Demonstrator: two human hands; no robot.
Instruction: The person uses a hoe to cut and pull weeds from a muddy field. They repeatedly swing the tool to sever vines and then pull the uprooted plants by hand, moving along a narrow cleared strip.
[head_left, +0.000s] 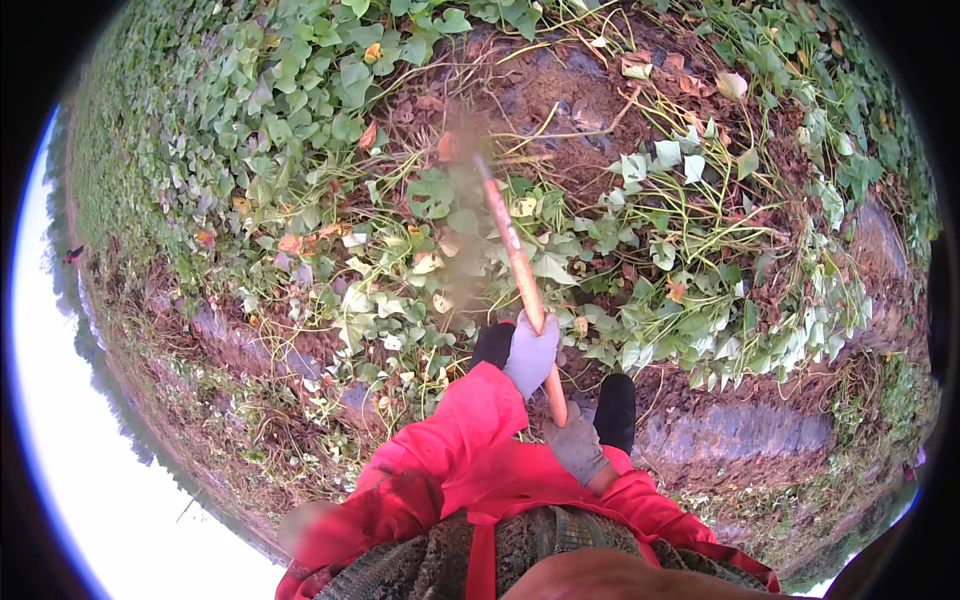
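Note:
My left hand (533, 355), in a pale glove, grips a long wooden tool handle (516, 251) partway along it. Around the handle's near end, close to my waist, my right hand (577, 448) is closed, in a greyer glove. The handle slants up and away from me over leafy vines (551, 266). Its far end narrows to a dark metal part; a blurred smudge in the picture covers that spot, so the tool's head cannot be made out.
Cut or pulled vines (705, 247) lie heaped to the right. Dark plastic film (735, 433) partly covers the soil ridge near my feet. My dark boots (616, 412) stand at the ridge. Dense green foliage (225, 97) spreads at the upper left. A distant figure in red (73, 255) appears far left.

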